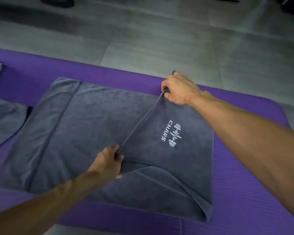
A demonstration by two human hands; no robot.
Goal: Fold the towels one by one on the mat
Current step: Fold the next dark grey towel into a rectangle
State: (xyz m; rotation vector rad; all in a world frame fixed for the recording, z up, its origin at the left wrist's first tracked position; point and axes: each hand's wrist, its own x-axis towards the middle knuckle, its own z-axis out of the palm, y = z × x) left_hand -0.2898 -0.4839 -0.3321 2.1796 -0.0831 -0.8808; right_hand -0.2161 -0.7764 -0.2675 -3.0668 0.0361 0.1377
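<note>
Gripping the grey towel (85, 133) with both hands: your right hand (178, 89) pinches the raised edge near the far edge of the purple mat (244, 184), your left hand (109, 162) pinches the same edge nearer you, hem stretched taut between them. The towel lies mid-mat, its right portion lifted as a flap with the white CHARS logo (171, 135) on top.

Risks, judged from here: uneven pull between the two pinches would skew the flap, so edges won't line up. The loose curl at the towel's near right corner could bunch under the fold. A weak pinch lets the hem slip.

Towel looks like soft short-pile terry, limp, with a stitched hem. The mat is ribbed foam with rounded corners. Another grey towel (5, 121) sits at the mat's left edge, floor (143, 39) beyond is grey tile.
</note>
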